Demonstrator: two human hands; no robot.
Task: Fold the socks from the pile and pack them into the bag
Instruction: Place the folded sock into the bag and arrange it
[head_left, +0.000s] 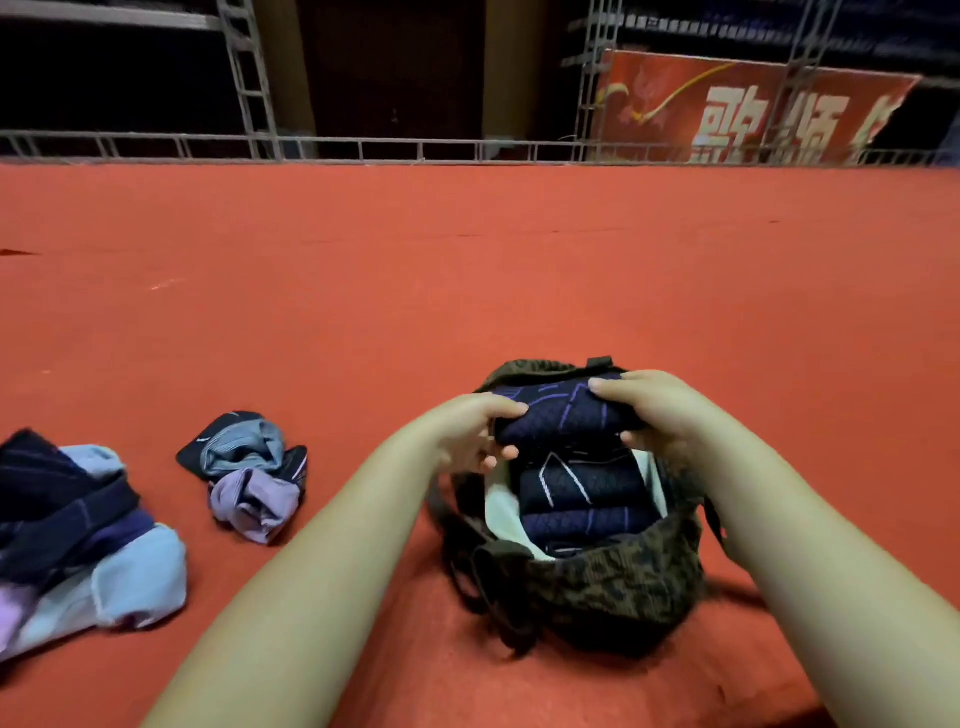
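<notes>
arms: bare, no sleeves | left grip (470, 434): no rings | right grip (652, 410): no rings

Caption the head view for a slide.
Both hands, left and right, lower a folded navy sock into the bag.

Large white Chinese characters, cropped and unreadable, on red banner (748, 111).

One bag (613, 587), two hands, two sock heaps, four folded socks.
</notes>
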